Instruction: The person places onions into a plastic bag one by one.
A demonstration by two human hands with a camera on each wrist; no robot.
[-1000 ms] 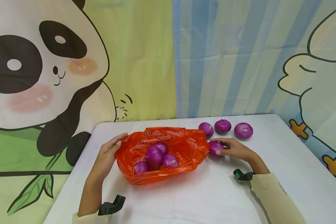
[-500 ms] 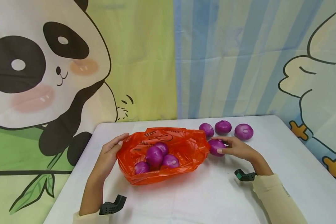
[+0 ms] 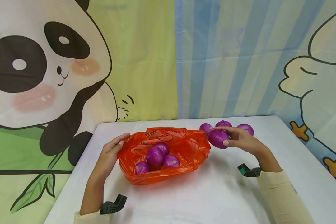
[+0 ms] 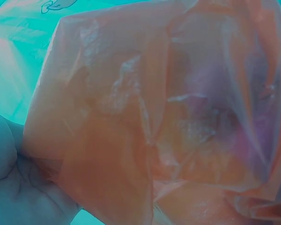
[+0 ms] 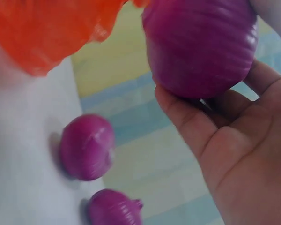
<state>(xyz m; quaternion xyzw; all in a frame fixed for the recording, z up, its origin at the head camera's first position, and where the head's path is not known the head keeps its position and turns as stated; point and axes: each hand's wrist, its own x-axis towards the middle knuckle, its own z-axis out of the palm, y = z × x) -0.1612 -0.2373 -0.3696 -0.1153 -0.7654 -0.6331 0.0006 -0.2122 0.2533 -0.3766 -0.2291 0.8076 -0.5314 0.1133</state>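
Observation:
An orange-red plastic bag (image 3: 184,155) lies with its mouth spread towards me, several purple onions (image 3: 155,156) inside. At its left edge my left hand (image 3: 107,157) grips the rim between thumb and fingers; the left wrist view is mostly filled by the bag's side (image 4: 107,117). My right hand (image 3: 243,140) holds another purple onion (image 3: 218,139) above the table, just right of the bag's right edge. Thumb and fingers wrap that onion (image 5: 201,47) in the right wrist view.
Behind the held onion, three more onions sit at the table's back right: one at the left (image 3: 206,128), one in the middle (image 3: 223,123) and one at the right (image 3: 245,128). The white table (image 3: 184,199) ends against a printed curtain (image 3: 145,77).
My right hand has lifted the onion off the table, up and slightly to the right. The left hand keeps its grip on the bag, which stays in place.

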